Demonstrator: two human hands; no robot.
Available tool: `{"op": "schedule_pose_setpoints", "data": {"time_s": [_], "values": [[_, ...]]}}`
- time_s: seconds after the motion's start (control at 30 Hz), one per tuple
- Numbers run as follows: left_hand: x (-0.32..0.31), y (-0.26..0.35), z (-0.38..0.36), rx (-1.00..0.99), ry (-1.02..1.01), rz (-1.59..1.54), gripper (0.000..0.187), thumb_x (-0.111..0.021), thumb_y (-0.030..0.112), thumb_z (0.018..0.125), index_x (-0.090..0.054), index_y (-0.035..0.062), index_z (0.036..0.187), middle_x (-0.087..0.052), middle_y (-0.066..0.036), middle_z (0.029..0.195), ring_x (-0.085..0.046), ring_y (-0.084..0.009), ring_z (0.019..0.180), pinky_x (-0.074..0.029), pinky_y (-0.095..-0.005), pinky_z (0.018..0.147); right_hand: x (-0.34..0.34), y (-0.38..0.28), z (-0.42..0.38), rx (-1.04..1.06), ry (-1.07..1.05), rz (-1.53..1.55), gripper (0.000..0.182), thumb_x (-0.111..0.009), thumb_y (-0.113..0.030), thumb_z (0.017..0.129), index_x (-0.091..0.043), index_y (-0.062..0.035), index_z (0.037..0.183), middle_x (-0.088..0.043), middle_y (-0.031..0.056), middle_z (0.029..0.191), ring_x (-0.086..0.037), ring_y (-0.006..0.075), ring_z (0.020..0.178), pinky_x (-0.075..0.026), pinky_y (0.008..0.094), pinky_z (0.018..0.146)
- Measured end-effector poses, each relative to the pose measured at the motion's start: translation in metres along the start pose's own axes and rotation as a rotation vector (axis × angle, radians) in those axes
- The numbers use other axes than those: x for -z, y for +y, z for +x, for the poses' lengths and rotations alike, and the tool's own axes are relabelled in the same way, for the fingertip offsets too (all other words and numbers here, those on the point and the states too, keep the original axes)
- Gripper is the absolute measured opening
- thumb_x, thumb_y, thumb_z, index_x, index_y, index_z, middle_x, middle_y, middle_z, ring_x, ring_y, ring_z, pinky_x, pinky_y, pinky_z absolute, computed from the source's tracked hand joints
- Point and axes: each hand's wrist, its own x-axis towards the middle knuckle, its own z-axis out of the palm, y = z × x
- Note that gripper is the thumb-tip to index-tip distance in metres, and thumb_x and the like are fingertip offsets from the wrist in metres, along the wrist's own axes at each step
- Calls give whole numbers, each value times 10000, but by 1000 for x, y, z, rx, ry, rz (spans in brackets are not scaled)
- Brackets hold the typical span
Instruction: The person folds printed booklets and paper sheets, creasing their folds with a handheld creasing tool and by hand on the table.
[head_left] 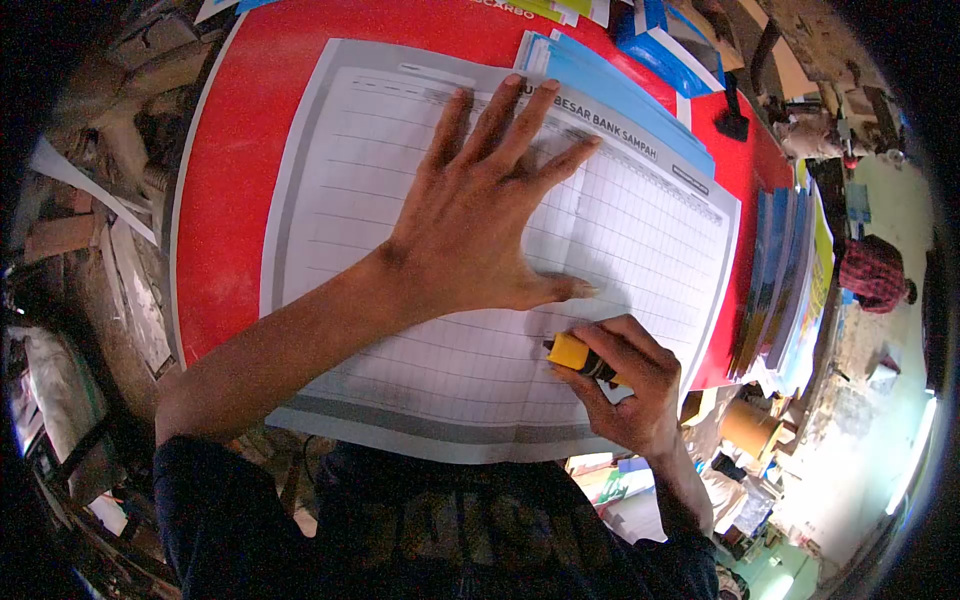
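A large printed sheet (340,210) with a ruled grid and a grey border lies on the red tabletop (225,200). Flat across its upper middle, my left hand (475,215) presses down with its fingers spread and nothing held. Lower right of it, my right hand (635,385) grips a yellow and black tool (568,352), whose dark tip points left, at or just above the sheet. Most of the tool's body is hidden by the fingers, so its kind is unclear.
Blue-edged papers (620,90) lie partly under the sheet's top edge. A stack of booklets (775,270) stands at the table's right side. Farther right is a person in a red checked shirt (872,275). A blue and white packet (665,50) is at the top.
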Motion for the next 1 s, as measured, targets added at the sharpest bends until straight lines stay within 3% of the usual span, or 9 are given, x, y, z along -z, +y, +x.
{"op": "schedule_pose_setpoints", "data": {"time_s": [0.1,0.3,0.37,0.4,0.47,0.6,0.67,0.77,1.0], "values": [[1,1,1,4,12,-7,1071,-815,729,655,-525,131,1495,-234,-272,1634,-220,-499,1522,-161,-707,1204,0,-16,1,-185,44,67,473,-888,-82,742,-713,4,1173,-699,116,1031,-742,226,883,-609,330,765],[0,0,0,-4,30,-18,1057,-813,727,658,-540,125,1483,-243,-266,1632,-232,-493,1518,-167,-708,1201,2,-10,-2,-95,3,92,527,-905,-122,723,-714,0,1198,-696,130,1076,-734,251,925,-613,346,809],[1,1,1,-4,24,-17,1057,-816,725,657,-541,125,1482,-244,-264,1633,-233,-491,1518,-168,-706,1202,0,3,-4,118,16,18,546,-909,-114,683,-727,-18,1190,-695,112,1100,-717,256,924,-604,344,793],[2,1,1,-3,20,-13,1057,-818,724,655,-541,125,1481,-244,-261,1633,-234,-489,1517,-169,-705,1203,0,7,-4,118,19,19,546,-909,-114,683,-727,-18,1190,-695,112,1100,-717,256,924,-604,344,793],[2,0,1,-2,4,0,1058,-817,727,653,-542,128,1481,-243,-260,1634,-232,-488,1518,-169,-704,1203,0,12,-4,225,10,-67,524,-886,-189,712,-714,-107,1201,-694,51,1124,-699,285,930,-587,419,756],[4,0,3,5,-30,10,1074,-800,756,648,-536,147,1493,-231,-255,1640,-222,-484,1522,-157,-704,1207,6,18,-1,294,19,-133,495,-870,-187,714,-725,-121,1183,-697,40,1157,-690,272,952,-576,423,766],[4,0,3,6,-43,27,1085,-787,773,651,-524,159,1505,-220,-254,1647,-211,-482,1528,-147,-703,1210,9,19,3,377,9,-118,534,-881,-102,617,-754,-69,1135,-705,43,1130,-669,242,914,-553,385,746],[5,1,4,15,-61,37,1103,-768,797,655,-499,179,1528,-195,-252,1661,-186,-479,1539,-128,-698,1218,10,25,3,399,-8,-117,434,-843,-179,714,-747,-119,1132,-704,30,1199,-684,264,995,-570,427,793],[7,1,5,28,-98,33,1124,-774,795,653,-463,200,1554,-173,-249,1672,-152,-473,1551,-108,-697,1224,6,34,-2,419,8,-110,452,-852,-181,709,-749,-126,1145,-707,27,1235,-684,270,996,-568,424,823]]}}
